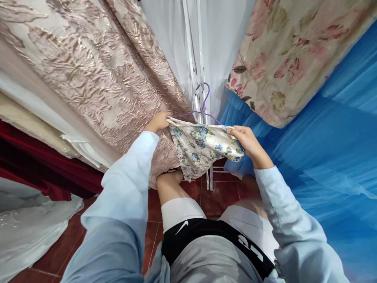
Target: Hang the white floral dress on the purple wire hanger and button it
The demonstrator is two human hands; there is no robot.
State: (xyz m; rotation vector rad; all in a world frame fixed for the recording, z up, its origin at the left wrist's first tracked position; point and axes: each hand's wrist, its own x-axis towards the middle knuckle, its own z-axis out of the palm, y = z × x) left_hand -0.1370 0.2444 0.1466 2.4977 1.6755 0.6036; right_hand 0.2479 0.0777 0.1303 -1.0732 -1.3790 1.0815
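A light-coloured piece of floral fabric (pixel 200 145) with blue and yellow flowers hangs in front of me on a purple hanger (pixel 204 103). What kind of garment it is, I cannot tell. My left hand (pixel 159 122) is closed on its upper left corner. On the upper right edge, my right hand (pixel 246 138) pinches the cloth between thumb and fingers. The top edge stretches nearly straight between both hands, and the lower part droops in folds. The hanger's hook rises in front of white metal bars, and its lower part is hidden behind the fabric.
Pink brocade cloth (pixel 118 67) hangs close on the left, beside dark red fabric (pixel 41 165). To the right are a rose-patterned cloth (pixel 282 59) and blue tulle (pixel 332 157). White upright bars (pixel 193 59) stand ahead over a red tiled floor (pixel 191 190).
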